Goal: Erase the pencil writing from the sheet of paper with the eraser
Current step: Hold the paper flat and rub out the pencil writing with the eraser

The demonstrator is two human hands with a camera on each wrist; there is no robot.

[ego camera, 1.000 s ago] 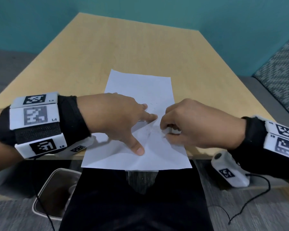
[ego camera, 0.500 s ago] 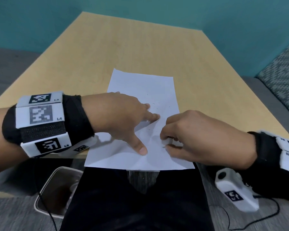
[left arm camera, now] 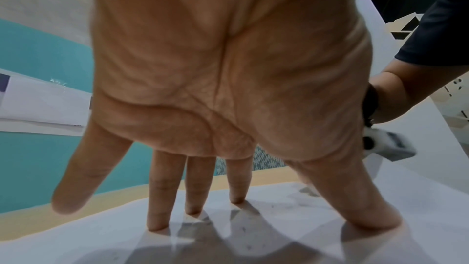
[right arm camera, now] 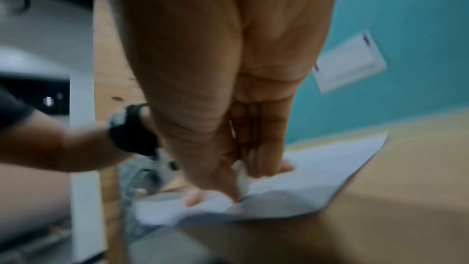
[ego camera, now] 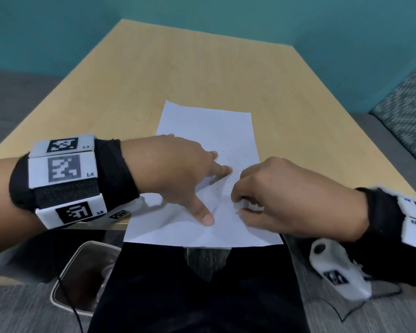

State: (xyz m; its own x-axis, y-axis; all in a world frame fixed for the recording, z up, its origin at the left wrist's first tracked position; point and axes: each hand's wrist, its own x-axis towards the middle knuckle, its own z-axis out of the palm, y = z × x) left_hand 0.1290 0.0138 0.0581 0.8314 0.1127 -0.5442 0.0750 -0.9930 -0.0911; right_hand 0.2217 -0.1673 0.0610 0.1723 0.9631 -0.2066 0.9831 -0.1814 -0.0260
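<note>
Head view: the sheet of paper (ego camera: 209, 131) lies at the wooden table's (ego camera: 154, 75) near edge; faint pencil marks (ego camera: 228, 153) show beyond the hands. The left hand (ego camera: 175, 169) presses it with spread fingers; the right hand (ego camera: 281, 195) pinches the white eraser (ego camera: 252, 207) against it. A bin (ego camera: 82, 272) stands below the sheet's near-left corner.

Left wrist: straight fingertips (left arm camera: 236, 198) touch paper.

Right wrist: blurred eraser (right arm camera: 241, 176) between thumb and fingers

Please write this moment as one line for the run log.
phase: erasing | left hand: fingers spread, pressing sheet of paper | right hand: pinching eraser on sheet | faint marks remain
</note>
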